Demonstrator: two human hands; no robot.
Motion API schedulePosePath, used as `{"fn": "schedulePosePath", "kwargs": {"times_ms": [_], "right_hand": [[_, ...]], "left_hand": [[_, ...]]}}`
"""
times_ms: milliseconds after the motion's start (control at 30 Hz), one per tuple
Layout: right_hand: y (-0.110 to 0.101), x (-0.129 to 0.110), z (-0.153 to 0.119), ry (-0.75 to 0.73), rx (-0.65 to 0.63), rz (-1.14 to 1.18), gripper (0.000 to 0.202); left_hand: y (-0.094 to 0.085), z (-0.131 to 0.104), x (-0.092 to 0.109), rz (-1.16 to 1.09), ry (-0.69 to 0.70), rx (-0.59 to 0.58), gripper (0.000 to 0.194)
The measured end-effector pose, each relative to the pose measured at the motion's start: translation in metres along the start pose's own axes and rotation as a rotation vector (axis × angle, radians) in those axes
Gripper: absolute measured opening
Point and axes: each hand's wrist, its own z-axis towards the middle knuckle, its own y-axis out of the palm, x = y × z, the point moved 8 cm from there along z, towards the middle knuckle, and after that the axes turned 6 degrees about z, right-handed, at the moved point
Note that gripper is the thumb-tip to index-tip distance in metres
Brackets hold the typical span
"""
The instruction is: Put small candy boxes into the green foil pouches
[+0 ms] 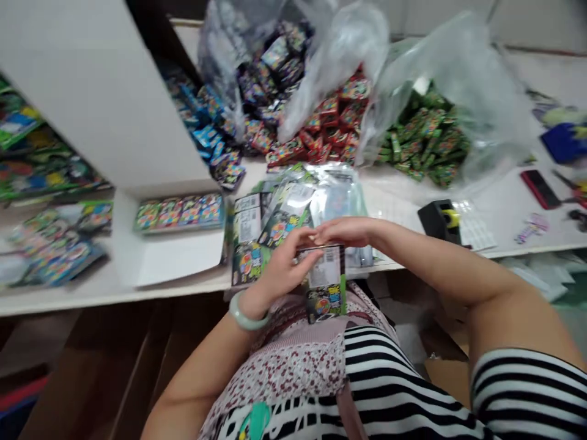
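Note:
Against my body, at the table's front edge, a flat printed card box (326, 278) in black, white and green hangs with its barcode panel up. My left hand (290, 263) grips it near the top left, thumb across the front. Over the box's upper end lies my right hand (347, 231), fingers stretched flat and reaching toward the left fingertips. Just behind my hands are similar flat boxes (247, 263) and a pile of clear plastic pouches (337, 195). What is inside the held box is hidden.
Clear bags spill red packets (330, 119), green packets (428, 134), and dark purple packets (257, 85) at the back. A white open box (177, 266) holding a row of small packets stands left. A black tape dispenser (435, 221) and red phone-like object (541, 188) lie right.

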Motion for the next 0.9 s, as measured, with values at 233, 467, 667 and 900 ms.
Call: {"fn": "schedulePosePath", "kwargs": {"times_ms": [233, 467, 667, 900], "right_hand": [[-0.204, 0.013, -0.08, 0.158, 0.872, -0.428, 0.019], [-0.35, 0.075, -0.155, 0.352, 1.575, -0.421, 0.057], [-0.366, 0.084, -0.154, 0.222, 1.619, -0.216, 0.024], [-0.286, 0.079, -0.166, -0.197, 1.346, 0.164, 0.034]], "left_hand": [[-0.092, -0.007, -0.056, -0.257, -0.379, 0.514, 0.024], [-0.102, -0.04, -0.121, -0.23, -0.738, 0.601, 0.058], [-0.103, -0.051, -0.128, 0.022, -0.903, 0.479, 0.088], [-0.111, -0.046, -0.139, 0.285, -0.799, 0.223, 0.096]]}}
